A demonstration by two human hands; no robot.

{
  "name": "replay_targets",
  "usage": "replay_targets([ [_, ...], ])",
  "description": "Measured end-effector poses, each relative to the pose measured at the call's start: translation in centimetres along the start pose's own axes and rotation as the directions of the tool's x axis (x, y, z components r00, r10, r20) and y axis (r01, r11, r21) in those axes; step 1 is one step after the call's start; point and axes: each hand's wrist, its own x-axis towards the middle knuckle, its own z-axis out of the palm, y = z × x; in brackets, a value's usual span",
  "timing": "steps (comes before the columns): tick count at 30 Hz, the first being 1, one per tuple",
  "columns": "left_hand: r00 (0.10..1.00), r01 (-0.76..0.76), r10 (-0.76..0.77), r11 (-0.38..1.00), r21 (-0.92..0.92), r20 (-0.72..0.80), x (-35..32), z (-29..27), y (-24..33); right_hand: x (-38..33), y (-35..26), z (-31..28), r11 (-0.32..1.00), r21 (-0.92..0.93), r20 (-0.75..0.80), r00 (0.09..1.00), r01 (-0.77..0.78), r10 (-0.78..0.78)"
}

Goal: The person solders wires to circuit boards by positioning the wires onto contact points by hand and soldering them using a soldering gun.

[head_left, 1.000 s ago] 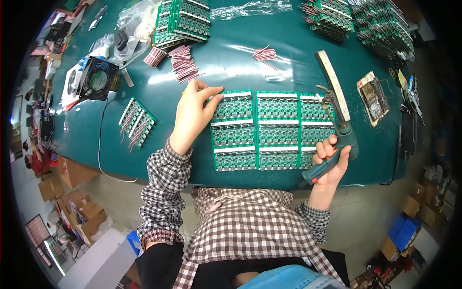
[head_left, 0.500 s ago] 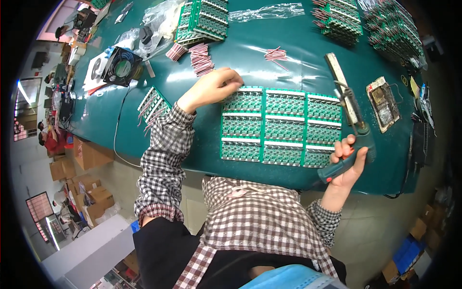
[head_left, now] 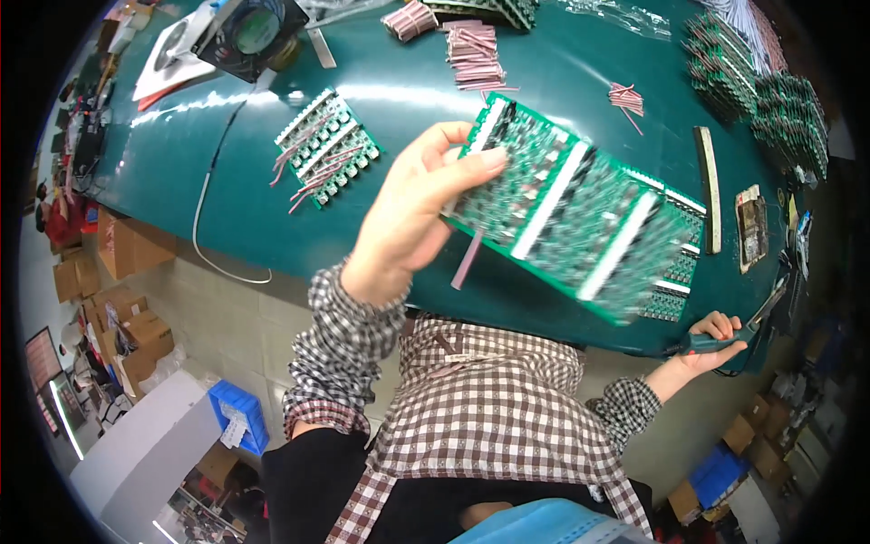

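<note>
My left hand (head_left: 408, 204) grips the left end of a long green circuit board (head_left: 544, 195), thumb on top, holding it tilted above the table. The board is smeared by motion. A short pink wire (head_left: 468, 261) hangs below its near edge; where it is fixed I cannot see. My right hand (head_left: 716, 337) is closed round the green handle of a soldering iron (head_left: 696, 344) at the table's right front edge, its tip end pointing up and right. More circuit boards (head_left: 666, 304) lie partly hidden behind the lifted one.
A smaller board with pink wires (head_left: 328, 150) lies at left. Pink wire bundles (head_left: 473, 56) and a loose wire pile (head_left: 627, 98) lie farther back. Board stacks (head_left: 788, 118), a pale bar (head_left: 708, 190) and a worn metal tray (head_left: 750, 227) occupy the right. A fan (head_left: 252, 34) stands back left.
My left hand has taken hold of a circuit board and raised it off the table. My right hand has moved right with the soldering iron, away from the boards. The whole view has shifted.
</note>
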Motion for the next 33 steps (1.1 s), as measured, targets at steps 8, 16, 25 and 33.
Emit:
replay_targets([
  [8, 0.998, -0.054, 0.056, 0.989, -0.141, 0.012, -2.2, 4.8, -1.9, 0.3, 0.3, -2.0, 0.984, -0.171, 0.013, 0.999, 0.047, -0.046],
  [16, 0.997, -0.068, 0.061, 0.987, -0.147, -0.049, -2.2, 5.6, -3.5, 0.3, 1.3, -2.0, 0.996, -0.081, 0.021, 0.999, -0.025, 0.027],
  [25, 0.998, -0.037, 0.031, 0.991, -0.129, -0.047, -1.7, 5.7, -4.3, 0.2, 1.2, -2.3, 0.996, -0.086, 0.025, 0.999, -0.032, 0.034],
  [33, 1.0, -0.001, -0.002, 0.989, -0.145, -0.026, -1.4, 5.7, -4.6, 0.2, 0.6, -3.1, 0.994, -0.099, 0.044, 0.998, -0.033, 0.038],
])
